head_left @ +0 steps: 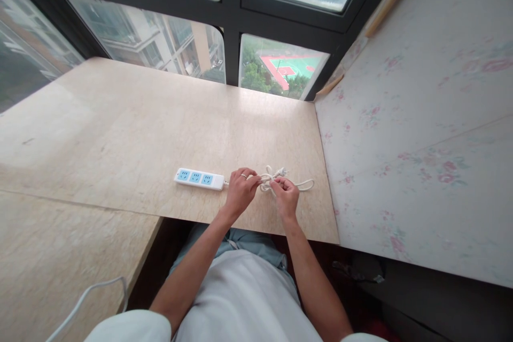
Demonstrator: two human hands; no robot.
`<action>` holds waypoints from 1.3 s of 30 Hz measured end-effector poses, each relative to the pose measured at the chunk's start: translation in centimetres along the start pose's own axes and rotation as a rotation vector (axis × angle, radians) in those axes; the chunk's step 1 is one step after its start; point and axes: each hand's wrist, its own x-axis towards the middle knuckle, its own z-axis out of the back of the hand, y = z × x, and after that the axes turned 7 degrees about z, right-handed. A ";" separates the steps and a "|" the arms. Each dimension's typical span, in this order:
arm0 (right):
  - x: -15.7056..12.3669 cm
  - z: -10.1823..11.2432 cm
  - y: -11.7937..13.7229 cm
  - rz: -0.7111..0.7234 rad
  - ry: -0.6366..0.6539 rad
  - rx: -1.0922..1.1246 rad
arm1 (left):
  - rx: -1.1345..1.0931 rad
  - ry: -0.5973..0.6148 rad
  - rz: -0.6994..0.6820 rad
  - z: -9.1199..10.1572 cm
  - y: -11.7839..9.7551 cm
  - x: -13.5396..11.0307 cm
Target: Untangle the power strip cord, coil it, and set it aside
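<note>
A white power strip (199,179) with three blue socket faces lies flat on the pale table, left of my hands. Its white cord (308,185) is bunched into loops on the right, with the plug (282,172) just beyond my fingers. My left hand (243,186) pinches the cord bundle from its left side; a ring is on one finger. From the right, my right hand (286,192) pinches the middle of the same bundle. The fingertips of both hands are close together, and the exact strand each one grips is too small to make out.
The beige tabletop (160,117) runs back to dark-framed windows (230,26). A floral-papered wall (401,133) closes off the right side. Another white cable (90,291) curves over the left section of tabletop, near its edge.
</note>
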 end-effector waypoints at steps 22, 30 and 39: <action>-0.4 -1.5 0.8 0.224 -0.036 -0.212 | -0.259 -0.059 0.055 1.0 0.0 -0.9; -0.7 -0.8 0.2 0.164 0.076 -0.080 | -0.469 -0.045 0.198 0.0 -0.4 -1.9; 1.9 1.6 -1.0 0.129 0.067 -0.096 | -0.734 -0.075 0.441 -0.2 0.8 -2.6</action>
